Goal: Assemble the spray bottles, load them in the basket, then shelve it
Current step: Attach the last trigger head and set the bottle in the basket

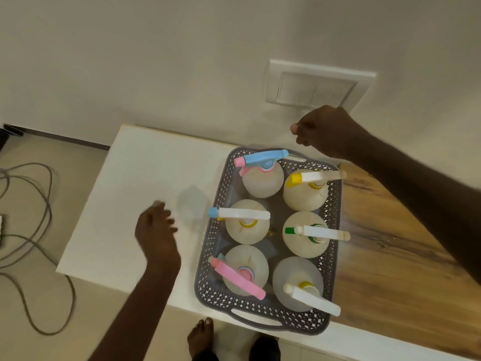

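Observation:
A grey perforated basket [212, 246] stands on the table, with handles at its near and far ends. Several translucent spray bottles stand upright inside in two rows, each with a sprayer head: a blue and pink one [263, 157] at the far left, a pink one [238, 278] at the near left, white ones elsewhere. My left hand [156, 234] hovers over the white tabletop just left of the basket, fingers loosely curled, holding nothing. Above the basket's far right corner, my right hand [322, 131] is curled into a loose fist, nothing visible in it.
The table [125, 204] is white on the left and wood-grained on the right. A white wall switch plate [315, 86] sits behind the right hand. Grey cables [28, 230] lie on the floor at left. My bare foot [200, 340] shows below the table's near edge.

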